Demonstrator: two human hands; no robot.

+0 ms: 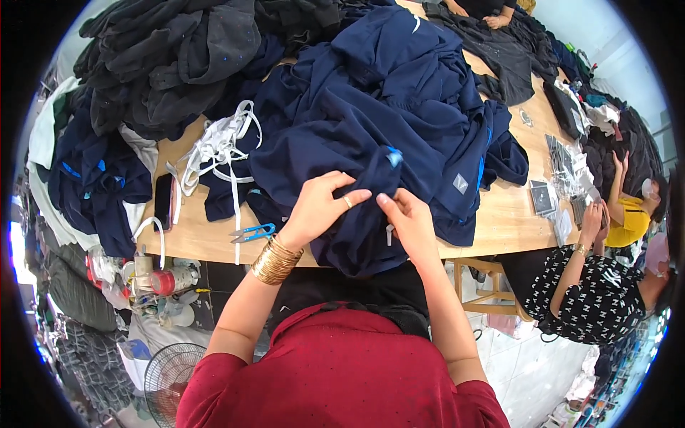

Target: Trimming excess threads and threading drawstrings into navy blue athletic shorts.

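Note:
A large navy garment (pixel 342 135) lies heaped over the table's near edge. My left hand (pixel 325 207), with gold bangles at the wrist and a ring, is closed on a fold of it, thumb stretched to the right. Beside it, my right hand (pixel 410 220) pinches the same cloth between thumb and fingertips. Between and just above the hands, a bright blue patch (pixel 394 157) shows on the cloth. A small white tag (pixel 389 235) hangs below the right thumb. Left of my left wrist lie blue thread snips (pixel 253 232).
White tape (pixel 222 146) lies tangled on the wooden table (pixel 193 242) near a phone (pixel 165 202). Dark garments (pixel 171 57) are piled at the back left. Small packets (pixel 544 197) lie right. Co-workers (pixel 592 292) sit at the right; another's hand (pixel 497 22) is at the far side.

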